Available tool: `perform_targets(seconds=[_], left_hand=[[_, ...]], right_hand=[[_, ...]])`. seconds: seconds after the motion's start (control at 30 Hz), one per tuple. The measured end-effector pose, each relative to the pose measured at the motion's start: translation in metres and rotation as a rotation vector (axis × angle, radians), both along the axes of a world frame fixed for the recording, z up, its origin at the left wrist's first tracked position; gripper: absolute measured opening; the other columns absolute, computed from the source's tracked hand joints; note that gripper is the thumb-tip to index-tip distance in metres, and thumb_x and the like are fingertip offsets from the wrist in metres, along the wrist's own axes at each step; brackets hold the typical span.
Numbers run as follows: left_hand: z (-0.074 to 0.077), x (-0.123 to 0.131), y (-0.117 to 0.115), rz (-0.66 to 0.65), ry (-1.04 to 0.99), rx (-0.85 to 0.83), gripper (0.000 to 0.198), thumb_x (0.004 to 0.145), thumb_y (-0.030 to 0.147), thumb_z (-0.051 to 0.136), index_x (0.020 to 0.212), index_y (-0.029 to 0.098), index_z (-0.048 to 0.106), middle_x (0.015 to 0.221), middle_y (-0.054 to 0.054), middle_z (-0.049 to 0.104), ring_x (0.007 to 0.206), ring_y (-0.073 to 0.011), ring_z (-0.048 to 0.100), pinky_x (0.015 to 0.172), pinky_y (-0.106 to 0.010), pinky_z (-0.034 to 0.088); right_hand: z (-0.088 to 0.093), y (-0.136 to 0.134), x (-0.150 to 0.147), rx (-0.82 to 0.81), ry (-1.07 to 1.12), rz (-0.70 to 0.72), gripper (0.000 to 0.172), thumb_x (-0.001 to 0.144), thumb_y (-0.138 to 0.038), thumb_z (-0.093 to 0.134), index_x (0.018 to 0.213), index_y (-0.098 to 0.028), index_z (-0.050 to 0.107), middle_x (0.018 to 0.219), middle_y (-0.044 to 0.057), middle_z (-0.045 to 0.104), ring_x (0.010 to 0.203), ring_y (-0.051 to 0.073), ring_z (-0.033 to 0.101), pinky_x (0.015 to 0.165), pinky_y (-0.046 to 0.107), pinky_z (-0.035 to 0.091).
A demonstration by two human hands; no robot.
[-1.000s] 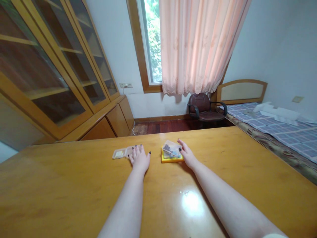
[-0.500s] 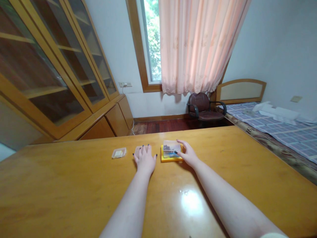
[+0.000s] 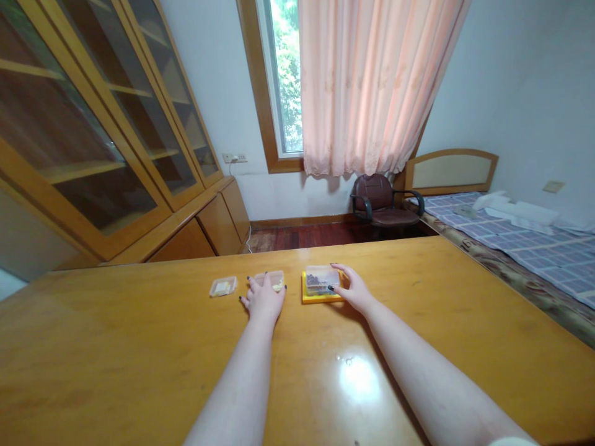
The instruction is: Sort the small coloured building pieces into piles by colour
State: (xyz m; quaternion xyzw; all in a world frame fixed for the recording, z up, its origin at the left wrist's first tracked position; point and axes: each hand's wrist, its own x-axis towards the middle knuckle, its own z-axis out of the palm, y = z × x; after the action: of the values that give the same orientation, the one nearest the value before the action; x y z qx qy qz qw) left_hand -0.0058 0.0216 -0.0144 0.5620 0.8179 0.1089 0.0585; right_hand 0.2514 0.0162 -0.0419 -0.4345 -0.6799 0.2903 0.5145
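Note:
A small clear plastic box (image 3: pixel 320 279) with dark pieces inside sits on a flat yellow-orange tray (image 3: pixel 320 297) on the wooden table (image 3: pixel 139 347). My right hand (image 3: pixel 354 288) grips the box from its right side, thumb on the front. My left hand (image 3: pixel 263 298) lies with fingers spread just behind a second clear box (image 3: pixel 274 280) with pale contents, fingertips touching it. A third small clear box (image 3: pixel 223 286) with yellowish contents lies apart to the left.
A glass-fronted wooden cabinet (image 3: pixel 93 136) stands at the left. Beyond the table are a dark office chair (image 3: pixel 383 201), a window with a pink curtain (image 3: pixel 367 87), and a bed (image 3: pixel 520 241) at the right.
The tilted clear box under my right hand now sits level on the yellow tray. My left hand slid a clear box to the right, away from the leftmost one, then drew back.

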Motion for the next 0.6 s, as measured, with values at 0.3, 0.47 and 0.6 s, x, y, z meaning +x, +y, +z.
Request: perform_targets(seconds=[0.3, 0.47, 0.6], left_hand=[[0.009, -0.002, -0.009, -0.089, 0.054, 0.016, 0.076, 0.068, 0.065, 0.053, 0.132, 0.025, 0.046, 0.138, -0.021, 0.042, 0.118, -0.0421, 0.045, 0.099, -0.063, 0.025], [0.004, -0.009, -0.006, -0.126, 0.041, -0.007, 0.076, 0.071, 0.057, 0.058, 0.139, 0.03, 0.037, 0.144, -0.018, 0.036, 0.129, -0.041, 0.034, 0.102, -0.068, 0.016], [0.0, -0.015, 0.003, -0.109, -0.009, 0.01, 0.063, 0.077, 0.044, 0.058, 0.135, 0.028, 0.043, 0.13, -0.017, 0.05, 0.125, -0.037, 0.041, 0.103, -0.066, 0.017]], right_hand=[[0.0, 0.001, 0.0, 0.014, 0.047, -0.058, 0.048, 0.08, -0.049, 0.059, 0.12, -0.023, 0.056, 0.127, 0.01, 0.056, 0.122, 0.028, 0.047, 0.107, 0.048, 0.031], [-0.002, 0.002, 0.0, 0.007, 0.056, -0.066, 0.049, 0.081, -0.051, 0.057, 0.121, -0.023, 0.055, 0.127, 0.011, 0.055, 0.122, 0.028, 0.047, 0.107, 0.048, 0.032], [-0.001, 0.001, -0.001, 0.015, 0.037, -0.049, 0.051, 0.08, -0.052, 0.059, 0.122, -0.023, 0.055, 0.128, 0.011, 0.055, 0.123, 0.028, 0.047, 0.107, 0.048, 0.032]])
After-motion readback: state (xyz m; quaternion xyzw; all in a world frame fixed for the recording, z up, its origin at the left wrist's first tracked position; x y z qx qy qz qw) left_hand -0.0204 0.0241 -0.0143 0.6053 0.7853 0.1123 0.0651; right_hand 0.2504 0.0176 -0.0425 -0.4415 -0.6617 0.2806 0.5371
